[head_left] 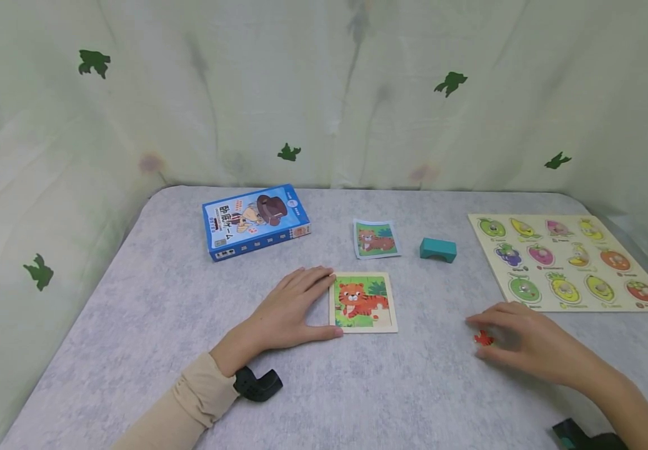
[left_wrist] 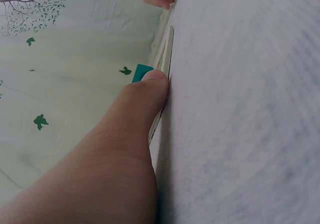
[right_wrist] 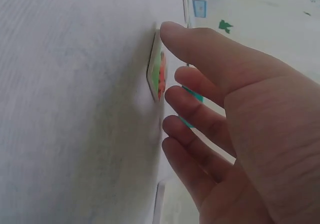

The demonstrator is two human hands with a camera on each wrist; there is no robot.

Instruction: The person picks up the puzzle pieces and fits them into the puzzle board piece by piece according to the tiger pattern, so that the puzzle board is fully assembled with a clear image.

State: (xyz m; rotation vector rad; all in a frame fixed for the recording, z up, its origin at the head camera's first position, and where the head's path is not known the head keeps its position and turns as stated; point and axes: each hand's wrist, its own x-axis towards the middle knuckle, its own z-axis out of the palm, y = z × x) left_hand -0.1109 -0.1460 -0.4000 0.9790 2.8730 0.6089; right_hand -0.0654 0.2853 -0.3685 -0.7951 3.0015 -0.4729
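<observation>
A small square tiger puzzle (head_left: 357, 319) in a pale wooden frame lies on the table, with a gap at its lower right. My left hand (head_left: 287, 312) holds it by its left side, fingers at the upper corner and thumb (left_wrist: 155, 86) at the lower one. Farther right, a loose red-orange puzzle piece (head_left: 483, 338) sits between the thumb and forefinger of my right hand (head_left: 532, 340). Green and orange show on this piece (right_wrist: 156, 71) in the right wrist view. My right fingers curve loosely around it, with space between forefinger and piece.
Behind the puzzle lie a bear picture (head_left: 376, 240) and a teal arch block (head_left: 438, 249). A blue game box (head_left: 256, 220) stands back left. A fruit board (head_left: 573, 262) lies at the right, just beyond my right hand. A hanging cloth (head_left: 324, 94) borders the table's back.
</observation>
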